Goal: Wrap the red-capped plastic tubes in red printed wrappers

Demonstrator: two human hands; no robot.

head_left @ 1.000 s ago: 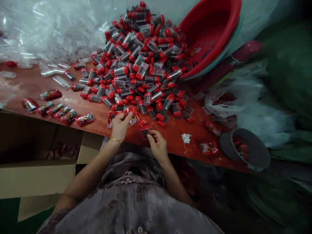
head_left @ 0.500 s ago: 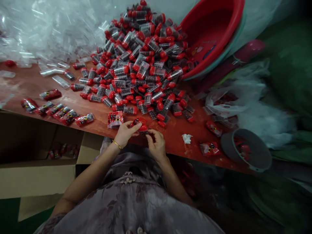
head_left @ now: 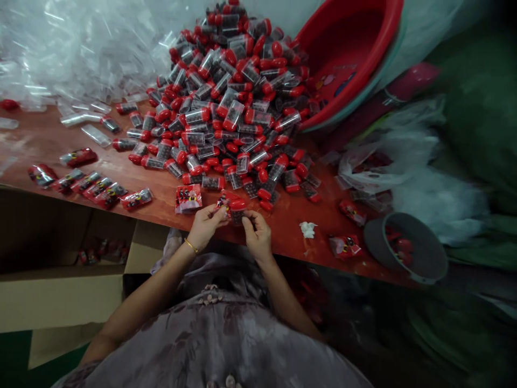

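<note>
Print: I make out dark and yellow artwork on the red packet [head_left: 223, 201]; lettering too small to read. The basin [head_left: 355, 48] carries a printed picture, its writing illegible from here.
Table [head_left: 283, 226]: reddish-brown, smudged; bears a pile [head_left: 226, 108] of red-capped jars, clear tubes [head_left: 81, 54] to its left.
Room: dim; carton [head_left: 60, 302] below the table edge at left, grey pot [head_left: 379, 245] at right.
Left hand [head_left: 205, 226]: bangle at wrist, thumb and fingers pinched on the packet.
Right hand [head_left: 258, 233]: thumb and fingertips closed on the jar's lower part.
Jar [head_left: 238, 214]: between both hands, red end up, against the packet; I cannot tell whether any of it is inside.
</note>
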